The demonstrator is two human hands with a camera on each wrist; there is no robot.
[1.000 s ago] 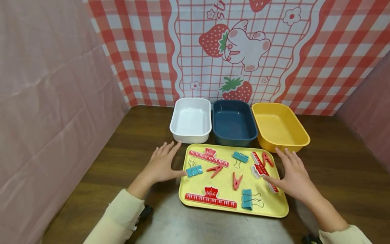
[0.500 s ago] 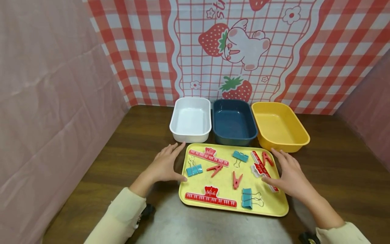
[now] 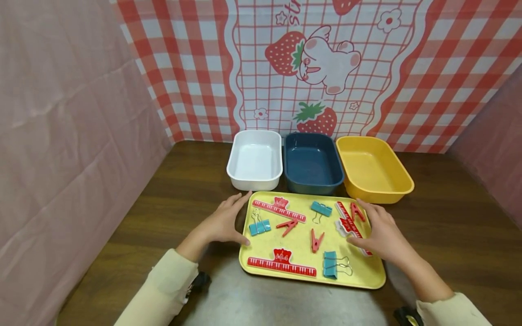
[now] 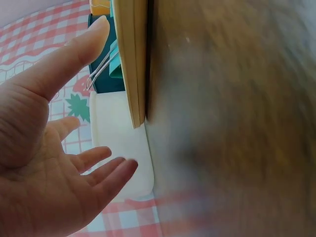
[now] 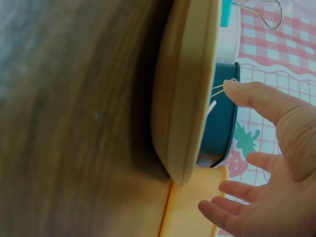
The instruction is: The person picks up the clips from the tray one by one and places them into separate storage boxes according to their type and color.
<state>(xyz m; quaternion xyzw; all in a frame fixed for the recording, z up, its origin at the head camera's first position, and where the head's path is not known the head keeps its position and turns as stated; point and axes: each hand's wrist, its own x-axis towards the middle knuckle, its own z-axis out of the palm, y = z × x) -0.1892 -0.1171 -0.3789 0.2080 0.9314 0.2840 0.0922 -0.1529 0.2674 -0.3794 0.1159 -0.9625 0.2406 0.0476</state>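
Observation:
A yellow tray [image 3: 297, 281] lies on the table, bearing three teal binder clips, three small red clothespins and three long red clips with a piano-key print. My left hand [image 3: 222, 224] is spread at the tray's left edge, thumb near a binder clip [image 3: 259, 227]. Over the right edge is my right hand [image 3: 385, 235], its thumb overlapping a piano-print clip [image 3: 350, 222] and its fingers beside a clothespin [image 3: 356, 211]. Both wrist views show the fingers apart and nothing held. Another binder clip [image 3: 331, 265] and a piano-print clip [image 3: 281, 266] lie along the near side.
Behind the tray stand a white bin [image 3: 255, 184], a dark blue bin [image 3: 314, 186] and a yellow bin [image 3: 379, 197] in a row. A checked strawberry cloth [image 3: 204, 81] hangs at the back. Pink cloth [image 3: 73, 136] covers the left side.
My right hand has moved left, further over the tray's right edge. The left hand has shifted slightly, its thumb dropping toward the near side. The clips and bins stay where they were.

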